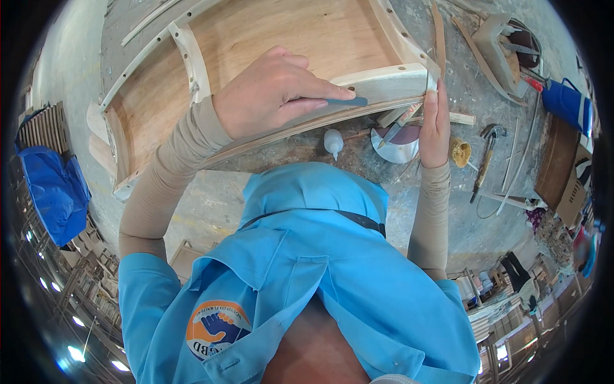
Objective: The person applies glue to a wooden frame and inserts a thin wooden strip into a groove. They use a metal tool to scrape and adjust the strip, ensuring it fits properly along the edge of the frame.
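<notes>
Strip [361, 102] (dark) in left grip [276, 93]; right grip [435, 131] on frame [393, 81].

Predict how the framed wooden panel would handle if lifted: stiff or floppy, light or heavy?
The framed wooden panel is probably stiff, since rails and a crosspiece edge and divide it. It may feel fairly heavy and awkward, as it spreads well past the left hand.

Wooden frame [281, 38] across the front
Left hand [272, 93] over its near edge, right hand [436, 131] at its near right corner; squeeze bottle [333, 142] between them, nearer; rightward, cup [460, 152], then hammer [484, 165].
</notes>
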`<action>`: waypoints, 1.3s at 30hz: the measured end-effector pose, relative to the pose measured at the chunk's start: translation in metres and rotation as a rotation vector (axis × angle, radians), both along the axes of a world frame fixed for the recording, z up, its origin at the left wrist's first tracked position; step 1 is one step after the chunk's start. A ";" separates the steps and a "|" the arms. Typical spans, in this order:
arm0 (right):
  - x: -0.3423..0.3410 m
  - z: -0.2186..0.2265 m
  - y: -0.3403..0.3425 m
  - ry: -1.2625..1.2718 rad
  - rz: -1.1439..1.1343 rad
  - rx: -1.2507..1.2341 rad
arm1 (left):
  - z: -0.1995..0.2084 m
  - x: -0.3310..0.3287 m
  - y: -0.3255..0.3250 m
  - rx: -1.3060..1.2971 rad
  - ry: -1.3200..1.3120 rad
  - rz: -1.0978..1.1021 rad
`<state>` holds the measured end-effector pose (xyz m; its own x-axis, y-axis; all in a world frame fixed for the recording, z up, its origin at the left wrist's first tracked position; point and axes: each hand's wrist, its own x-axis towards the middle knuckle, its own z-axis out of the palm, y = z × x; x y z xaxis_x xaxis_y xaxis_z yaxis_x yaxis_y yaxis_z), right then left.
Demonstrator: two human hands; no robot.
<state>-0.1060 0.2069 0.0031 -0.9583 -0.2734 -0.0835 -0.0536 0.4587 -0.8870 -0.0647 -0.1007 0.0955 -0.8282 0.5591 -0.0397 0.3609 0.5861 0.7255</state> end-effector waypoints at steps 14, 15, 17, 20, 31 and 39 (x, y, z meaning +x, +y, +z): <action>-0.001 0.007 -0.005 0.014 0.019 -0.036 | 0.006 0.011 -0.003 -0.008 0.017 0.048; -0.001 0.005 -0.004 0.017 0.028 -0.056 | 0.007 0.012 -0.004 -0.011 0.018 0.051; -0.002 0.008 -0.006 0.040 0.036 -0.060 | 0.011 0.014 -0.007 -0.031 0.007 0.055; -0.002 0.005 -0.005 0.048 0.031 -0.055 | 0.013 0.017 -0.006 -0.047 0.030 0.062; 0.000 0.005 -0.004 0.049 0.009 -0.024 | 0.024 0.021 -0.007 -0.063 0.064 0.159; -0.002 -0.004 -0.002 0.035 0.008 -0.009 | 0.006 0.016 0.009 -0.042 0.092 0.130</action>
<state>-0.1075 0.2053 -0.0006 -0.9583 -0.2819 -0.0471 -0.0887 0.4501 -0.8886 -0.0490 -0.0916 0.1019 -0.8945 0.4466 0.0186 0.3440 0.6613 0.6666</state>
